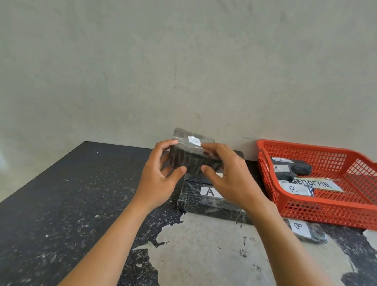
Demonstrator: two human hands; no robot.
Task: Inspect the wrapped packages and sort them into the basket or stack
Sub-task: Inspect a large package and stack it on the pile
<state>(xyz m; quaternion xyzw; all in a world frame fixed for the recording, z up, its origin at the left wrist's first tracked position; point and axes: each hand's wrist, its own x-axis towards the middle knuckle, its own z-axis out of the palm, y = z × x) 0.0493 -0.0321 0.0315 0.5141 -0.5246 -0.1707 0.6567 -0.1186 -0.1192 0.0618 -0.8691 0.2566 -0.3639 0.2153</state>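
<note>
I hold a black package wrapped in clear film (193, 159) with a white label on top, lifted above the table near the wall. My left hand (159, 179) grips its left end, thumb on the near face. My right hand (228, 176) grips its right side, fingers over the top and thumb on the front. Below it lies a stack of black wrapped packages (209, 204), the top one labelled "A". The red plastic basket (327, 212) at the right holds several packages labelled "A" and "B" and a paper strip reading "ABNORMAL" (318, 184).
A small wrapped package labelled "B" (305, 230) lies on the table just in front of the basket. The black table (64, 200) has worn, peeling patches near me. A plain wall stands right behind the table.
</note>
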